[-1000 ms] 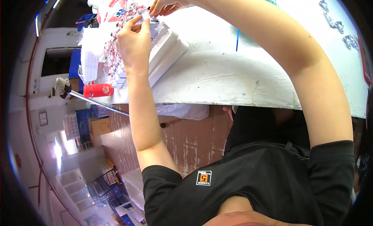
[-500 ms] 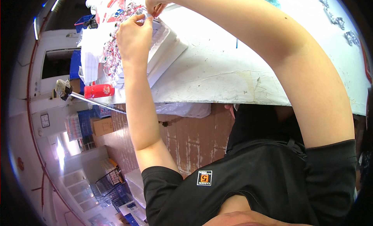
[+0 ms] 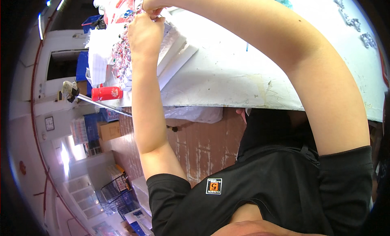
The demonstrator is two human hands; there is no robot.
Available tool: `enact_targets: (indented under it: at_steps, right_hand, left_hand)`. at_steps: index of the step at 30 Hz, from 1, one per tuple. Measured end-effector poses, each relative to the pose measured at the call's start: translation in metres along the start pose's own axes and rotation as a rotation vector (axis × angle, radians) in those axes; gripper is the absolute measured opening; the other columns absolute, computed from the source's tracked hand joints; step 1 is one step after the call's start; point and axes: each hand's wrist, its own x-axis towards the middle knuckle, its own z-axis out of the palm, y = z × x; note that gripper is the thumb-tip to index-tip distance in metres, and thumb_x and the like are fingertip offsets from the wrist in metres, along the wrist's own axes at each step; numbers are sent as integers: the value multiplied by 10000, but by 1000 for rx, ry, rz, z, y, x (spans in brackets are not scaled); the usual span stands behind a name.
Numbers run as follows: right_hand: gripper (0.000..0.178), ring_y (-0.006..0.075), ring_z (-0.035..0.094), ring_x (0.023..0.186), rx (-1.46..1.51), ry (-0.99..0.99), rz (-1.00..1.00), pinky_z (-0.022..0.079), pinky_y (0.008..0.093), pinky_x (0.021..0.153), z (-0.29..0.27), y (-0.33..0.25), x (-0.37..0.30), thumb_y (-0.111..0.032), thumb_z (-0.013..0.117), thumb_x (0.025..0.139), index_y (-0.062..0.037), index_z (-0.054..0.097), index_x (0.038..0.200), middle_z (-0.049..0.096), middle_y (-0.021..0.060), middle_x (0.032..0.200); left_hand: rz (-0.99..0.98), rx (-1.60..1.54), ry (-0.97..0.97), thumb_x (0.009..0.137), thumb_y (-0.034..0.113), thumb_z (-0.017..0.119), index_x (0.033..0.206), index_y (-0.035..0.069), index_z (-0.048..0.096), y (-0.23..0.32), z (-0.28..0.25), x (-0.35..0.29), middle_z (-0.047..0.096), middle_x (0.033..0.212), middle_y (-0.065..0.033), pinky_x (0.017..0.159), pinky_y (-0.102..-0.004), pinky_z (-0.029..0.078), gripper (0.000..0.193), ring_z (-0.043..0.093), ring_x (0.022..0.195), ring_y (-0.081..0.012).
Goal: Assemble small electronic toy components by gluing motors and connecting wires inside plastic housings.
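At the far left of the table, both hands meet over a heap of thin red and white wires (image 3: pixel 120 53) with small dark parts among them. My left hand (image 3: pixel 145 35) is closed, its fingers curled in on the far side. Just beyond it my right hand (image 3: pixel 152 2) is closed as well, reaching across from the right with its fingertips close to the left thumb. Whatever the fingers pinch is hidden behind the knuckles. Beside the heap lie white foam pieces (image 3: pixel 175 59), right of my left wrist.
A red cylindrical container (image 3: pixel 107 93) lies by the table's left edge. White stacked sheets (image 3: pixel 97 59) and red plastic bags (image 3: pixel 122 8) border the wires. Several crumpled silvery pieces (image 3: pixel 367 40) and a blue pen-like stick (image 3: pixel 247 46) rest on the white tabletop (image 3: pixel 227 81).
My left hand has turned and its fingers have curled in more. The right hand has shifted slightly left, closer to the heap. The whole view has shifted a little.
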Motion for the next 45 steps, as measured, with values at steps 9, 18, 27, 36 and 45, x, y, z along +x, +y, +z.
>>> enact_targets:
  at_steps: [9,18,27,36,45]
  right_hand:
    - [183,267,716,826,-191,102,-121,576,370,752,-29,3,-39,-109,649,886,-30,650,1051,711,153,965]
    - [180,319,683,892,-332,264,-405,538,333,769,-54,-28,-146,-54,544,882,-43,686,993,688,191,893]
    - [92,190,613,737,-432,-425,-907,497,304,613,-58,-68,-421,-151,626,788,-60,618,782,586,30,749]
    - [91,186,616,762,-451,-651,-886,493,304,641,-72,4,-455,-150,633,795,-60,616,795,599,21,754]
    - [97,209,628,836,-443,-748,-802,503,332,725,-69,13,-461,-150,626,817,-77,613,879,608,29,805]
  left_hand:
    - [-84,-89,197,852,214,656,908,-5,752,13,13,-18,719,864,-229,816,-435,543,246,706,813,-389]
    - [-113,-154,389,868,169,660,852,-2,725,5,37,-40,721,818,-213,751,-424,557,184,716,768,-348]
    - [-173,-50,-10,810,266,761,888,37,762,1,12,9,741,744,-87,747,-314,562,242,734,710,-161]
    - [-273,-166,-64,800,203,777,851,-2,755,1,16,5,737,732,-94,671,-260,574,212,728,634,-151]
    - [-260,-3,-133,793,275,732,896,66,775,2,14,12,727,869,-198,865,-422,538,237,710,872,-363]
